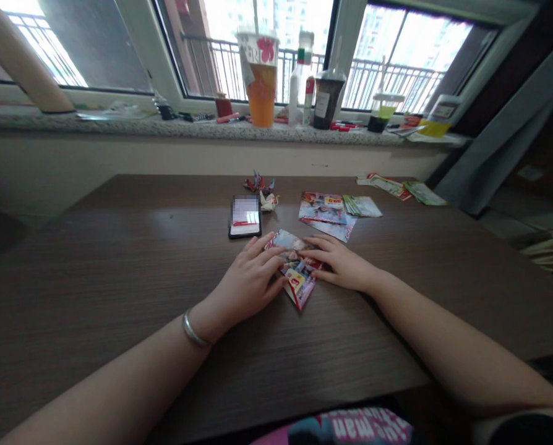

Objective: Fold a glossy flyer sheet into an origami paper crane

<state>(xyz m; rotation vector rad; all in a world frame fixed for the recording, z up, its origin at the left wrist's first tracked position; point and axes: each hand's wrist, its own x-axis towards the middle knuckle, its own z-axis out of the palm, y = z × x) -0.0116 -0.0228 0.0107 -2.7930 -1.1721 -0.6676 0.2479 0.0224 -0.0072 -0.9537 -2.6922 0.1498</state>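
A colourful printed sheet of paper, folded to a pointed shape, lies flat on the brown table with one corner toward me. My left hand, a silver bangle on its wrist, rests on the paper's left side with fingers stretched out. From the right, my right hand lays its spread fingers over the paper's other edge. Just beyond the left hand is a phone with its screen lit. Small folded paper figures, a white one and a red-and-purple one, sit beside and behind the phone.
Printed sheets and a stack of green-and-white papers lie behind my right hand. More leaflets are at the far right. On the windowsill stand a tall orange drink cup, a dark cup, bottles and markers.
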